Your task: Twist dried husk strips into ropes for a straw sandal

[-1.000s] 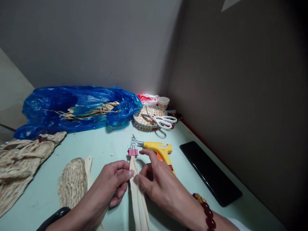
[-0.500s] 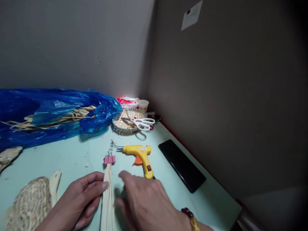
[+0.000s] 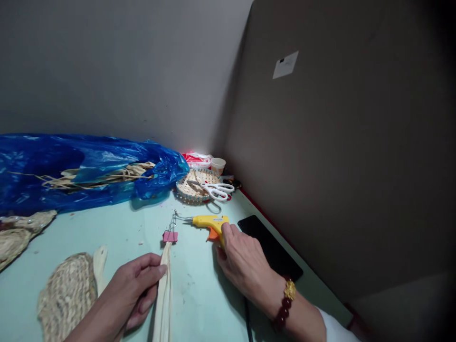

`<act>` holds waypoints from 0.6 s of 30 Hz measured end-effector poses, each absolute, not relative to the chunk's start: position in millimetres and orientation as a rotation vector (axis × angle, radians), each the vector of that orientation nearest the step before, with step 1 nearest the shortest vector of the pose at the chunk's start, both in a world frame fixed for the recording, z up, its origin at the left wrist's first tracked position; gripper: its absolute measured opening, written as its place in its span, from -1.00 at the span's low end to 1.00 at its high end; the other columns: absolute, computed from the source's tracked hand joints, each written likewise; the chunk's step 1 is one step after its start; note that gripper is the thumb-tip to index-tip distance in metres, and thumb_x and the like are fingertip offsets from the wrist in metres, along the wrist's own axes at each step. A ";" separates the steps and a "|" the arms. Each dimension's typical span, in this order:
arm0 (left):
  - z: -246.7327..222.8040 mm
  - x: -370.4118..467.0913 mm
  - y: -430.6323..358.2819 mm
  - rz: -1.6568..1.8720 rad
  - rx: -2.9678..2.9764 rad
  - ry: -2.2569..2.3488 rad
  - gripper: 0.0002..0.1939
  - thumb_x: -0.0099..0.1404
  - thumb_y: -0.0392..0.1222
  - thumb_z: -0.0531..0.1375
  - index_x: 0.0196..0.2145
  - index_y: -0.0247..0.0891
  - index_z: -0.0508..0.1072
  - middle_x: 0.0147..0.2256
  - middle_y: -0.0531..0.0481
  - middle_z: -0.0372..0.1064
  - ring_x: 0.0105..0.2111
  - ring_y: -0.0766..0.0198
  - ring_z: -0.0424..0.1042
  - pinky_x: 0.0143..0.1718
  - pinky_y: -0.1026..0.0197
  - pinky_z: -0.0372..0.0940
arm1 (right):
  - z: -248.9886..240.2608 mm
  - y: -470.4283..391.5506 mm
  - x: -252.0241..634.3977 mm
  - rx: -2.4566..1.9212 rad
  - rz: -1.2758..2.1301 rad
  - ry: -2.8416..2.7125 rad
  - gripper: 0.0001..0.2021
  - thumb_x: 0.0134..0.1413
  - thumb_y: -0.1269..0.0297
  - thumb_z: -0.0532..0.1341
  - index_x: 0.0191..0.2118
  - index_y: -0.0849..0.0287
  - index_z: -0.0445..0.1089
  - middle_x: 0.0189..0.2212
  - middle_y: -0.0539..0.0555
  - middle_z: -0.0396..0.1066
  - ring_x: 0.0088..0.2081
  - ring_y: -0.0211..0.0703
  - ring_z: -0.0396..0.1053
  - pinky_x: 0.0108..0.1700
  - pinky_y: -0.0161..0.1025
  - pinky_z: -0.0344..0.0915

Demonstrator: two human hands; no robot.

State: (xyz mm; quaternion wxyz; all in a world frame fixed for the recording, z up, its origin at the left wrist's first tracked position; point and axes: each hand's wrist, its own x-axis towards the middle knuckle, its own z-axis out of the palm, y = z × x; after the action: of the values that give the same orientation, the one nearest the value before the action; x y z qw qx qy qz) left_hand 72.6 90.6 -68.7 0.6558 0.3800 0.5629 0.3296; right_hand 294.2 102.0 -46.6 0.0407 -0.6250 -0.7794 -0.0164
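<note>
My left hand (image 3: 138, 289) pinches several flat, cream-coloured strips (image 3: 164, 289) between thumb and fingers. A pink binder clip (image 3: 170, 237) clamps their far end, and thin wire or cord shows at the clip's handles. To the right, my right hand (image 3: 245, 266) closes on the handle of a yellow hot glue gun (image 3: 210, 221) that lies on the table. Its orange trigger (image 3: 213, 233) sticks out left of my fingers, and its nozzle points left toward the clip. Most of the handle is hidden under my hand.
A black phone (image 3: 270, 247) lies right of the glue gun. White-handled scissors (image 3: 217, 190) rest on a woven basket (image 3: 188, 192) near a paper cup (image 3: 218, 165). A blue plastic bag (image 3: 107, 147) runs along the wall. A braided piece (image 3: 69, 294) lies at left.
My right hand has moved right from beside the strips onto the glue gun's handle. My left hand keeps its pinch on the strips. The camera view has shifted slightly.
</note>
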 end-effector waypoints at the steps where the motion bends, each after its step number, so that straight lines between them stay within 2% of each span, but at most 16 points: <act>1: -68.3 72.6 90.4 0.755 0.865 1.277 -0.63 0.05 0.10 0.31 -0.42 -0.27 0.36 -0.83 0.28 0.06 -0.82 0.60 -0.19 -0.77 0.45 -0.32 | -46.5 106.1 296.9 -1.927 -0.059 -2.381 -0.87 0.17 0.43 0.07 -0.15 0.21 0.19 -0.28 0.13 0.39 -0.40 -0.07 0.38 -0.49 -0.20 -0.06; 5: -66.5 73.6 89.0 0.792 0.898 1.235 -0.70 0.11 0.02 0.27 -0.42 -0.28 0.36 -0.80 0.27 0.08 -0.81 0.59 -0.15 -0.76 0.45 -0.29 | -43.8 116.6 305.4 -1.960 -0.096 -2.361 -0.83 0.18 0.44 0.09 -0.09 0.28 0.20 -0.22 0.22 0.40 -0.36 -0.03 0.39 -0.44 -0.20 0.03; 9: -68.0 73.6 88.3 0.799 0.895 1.189 -0.76 0.14 -0.04 0.23 -0.38 -0.27 0.35 -0.78 0.26 0.10 -0.80 0.55 -0.10 -0.77 0.44 -0.23 | -31.8 107.7 292.7 -1.891 -0.055 -2.385 -0.88 0.18 0.41 0.13 -0.15 0.27 0.25 -0.22 0.27 0.39 -0.25 0.06 0.37 -0.29 -0.15 0.14; 10: -68.3 73.6 88.4 0.801 0.887 1.179 -0.76 0.14 -0.05 0.24 -0.36 -0.27 0.35 -0.78 0.26 0.11 -0.80 0.54 -0.09 -0.77 0.44 -0.22 | -28.6 103.5 285.1 -1.826 0.064 -2.382 -0.90 0.21 0.36 0.12 -0.17 0.25 0.25 -0.24 0.25 0.40 -0.27 0.03 0.36 -0.28 -0.15 0.15; 13: -67.9 74.0 88.8 0.790 0.892 1.169 -0.76 0.11 -0.07 0.25 -0.35 -0.28 0.35 -0.79 0.26 0.11 -0.82 0.54 -0.08 -0.78 0.44 -0.20 | -25.4 94.0 258.7 -1.514 0.764 -2.269 -0.81 0.27 0.17 0.10 -0.13 0.19 0.23 -0.42 0.06 0.39 -0.41 -0.13 0.32 -0.38 -0.25 0.15; 15: -67.2 74.4 89.0 0.781 0.906 1.180 -0.78 0.10 -0.08 0.23 -0.38 -0.27 0.35 -0.80 0.27 0.10 -0.83 0.55 -0.10 -0.79 0.44 -0.17 | -30.1 93.6 245.0 -1.325 1.047 -2.143 -0.75 0.22 0.19 0.16 -0.04 0.14 0.19 -0.48 -0.05 0.34 -0.45 -0.20 0.28 -0.43 -0.32 0.11; 18: -66.7 75.7 88.7 0.782 0.921 1.219 -0.80 0.10 -0.07 0.21 -0.42 -0.26 0.35 -0.82 0.27 0.10 -0.85 0.56 -0.10 -0.81 0.46 -0.15 | -42.0 98.8 238.3 -1.237 1.189 -2.036 -0.66 0.12 0.31 0.22 0.00 0.12 0.18 -0.50 -0.12 0.27 -0.44 -0.25 0.24 -0.43 -0.35 0.08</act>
State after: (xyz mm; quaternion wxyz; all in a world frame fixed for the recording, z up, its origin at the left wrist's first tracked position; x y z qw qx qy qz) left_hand 75.7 88.7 -66.7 0.6537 0.4058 0.5376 0.3449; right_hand 238.3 98.8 -42.0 0.2375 -0.4513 -0.7428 0.4337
